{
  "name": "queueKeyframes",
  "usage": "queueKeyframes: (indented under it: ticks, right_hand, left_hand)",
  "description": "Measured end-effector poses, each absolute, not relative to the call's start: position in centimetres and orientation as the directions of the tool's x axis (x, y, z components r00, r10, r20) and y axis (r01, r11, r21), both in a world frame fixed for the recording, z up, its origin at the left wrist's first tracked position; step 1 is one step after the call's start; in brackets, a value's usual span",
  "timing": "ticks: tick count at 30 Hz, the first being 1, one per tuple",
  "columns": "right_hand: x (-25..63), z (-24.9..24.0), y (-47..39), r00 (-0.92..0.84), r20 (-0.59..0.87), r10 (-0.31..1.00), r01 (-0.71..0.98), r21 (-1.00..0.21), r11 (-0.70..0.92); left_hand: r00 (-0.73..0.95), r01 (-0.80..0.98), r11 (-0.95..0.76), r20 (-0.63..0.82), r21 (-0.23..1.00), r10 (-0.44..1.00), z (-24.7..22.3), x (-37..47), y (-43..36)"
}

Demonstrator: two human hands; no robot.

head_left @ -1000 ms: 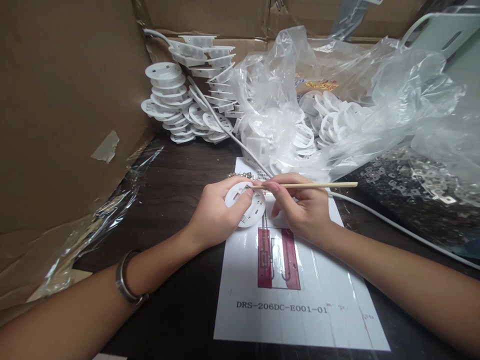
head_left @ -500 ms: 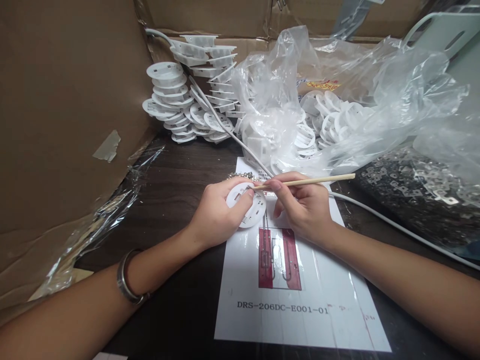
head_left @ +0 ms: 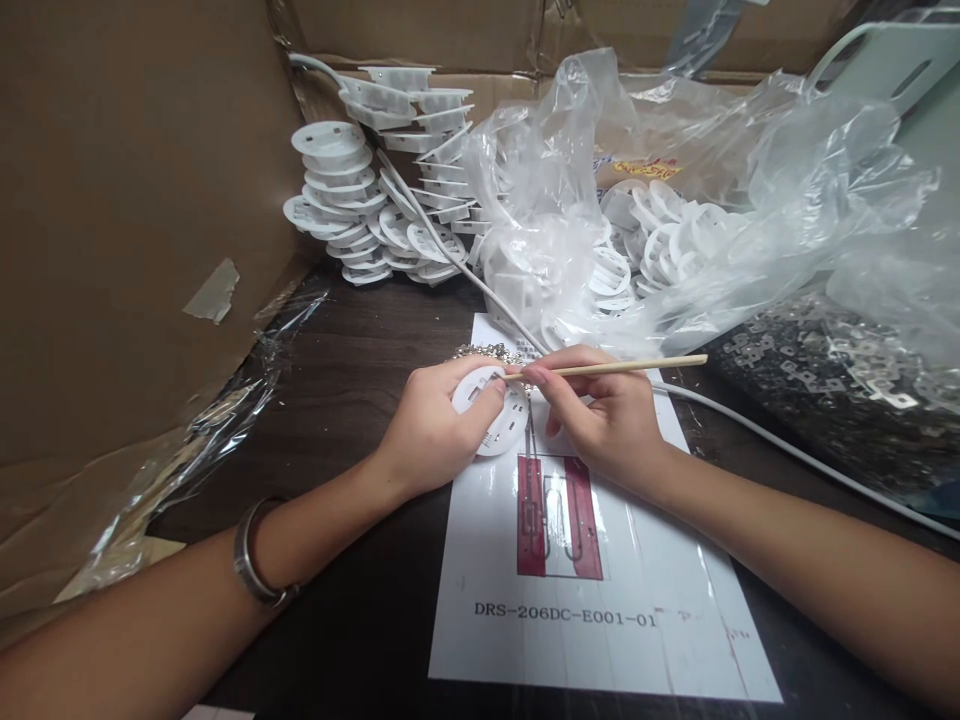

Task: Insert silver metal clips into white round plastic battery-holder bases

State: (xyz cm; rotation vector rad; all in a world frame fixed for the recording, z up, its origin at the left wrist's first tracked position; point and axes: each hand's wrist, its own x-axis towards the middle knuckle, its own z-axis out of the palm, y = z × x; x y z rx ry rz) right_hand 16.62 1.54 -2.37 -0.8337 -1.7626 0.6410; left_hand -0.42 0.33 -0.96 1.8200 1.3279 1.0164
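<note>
My left hand (head_left: pixel 442 425) is closed on a round white plastic disc (head_left: pixel 514 425) with small slots, its thumb lying across the face. Between the fingers of my right hand (head_left: pixel 607 415) is a thin wooden stick (head_left: pixel 649 366), which looks like a chopstick. Its narrow end meets the disc near my left thumb tip; the thicker end points right. Just behind the disc, a small heap of shiny metal pieces (head_left: pixel 491 352) is partly hidden by my left hand. Under both hands lies a printed sheet (head_left: pixel 600 655) with a red and white diagram.
Stacks of similar white discs (head_left: pixel 334 185) stand at the back left. A clear plastic bag (head_left: pixel 555 200) holds more discs. To the right is a bag of small metal plates (head_left: pixel 825 390). A grey cable (head_left: pixel 795 440) crosses the table; a cardboard wall (head_left: pixel 142 200) rises at left.
My right hand has shifted slightly left, its fingers now nearer the disc, and the stick's thick end has dropped a little. My left hand and the disc stay practically still.
</note>
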Motion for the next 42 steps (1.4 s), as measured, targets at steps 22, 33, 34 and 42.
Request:
queueKeyframes:
  ticks: [22, 33, 34, 42]
  right_hand:
    - [16.36, -2.92, 1.41, -0.161, 0.659, 0.735, 0.26, -0.69, 0.676]
    - [16.4, -3.21, 1.32, -0.161, 0.657, 0.737, 0.259, -0.692, 0.673]
    - [16.41, -3.26, 1.33, -0.163, 0.656, 0.737, 0.266, -0.69, 0.673]
    - [16.16, -2.93, 1.32, -0.166, 0.588, 0.792, 0.315, -0.729, 0.608]
  left_hand:
    - [0.177, 0.434, -0.302, 0.248, 0.849, 0.952, -1.22, -0.06, 0.86]
    - [0.181, 0.44, -0.297, 0.241, 0.847, 0.954, -1.34, -0.08, 0.94]
    - [0.179, 0.44, -0.296, 0.24, 0.848, 0.954, -1.34, -0.06, 0.95]
    - [0.162, 0.447, -0.298, 0.252, 0.843, 0.954, -1.16, 0.05, 1.05]
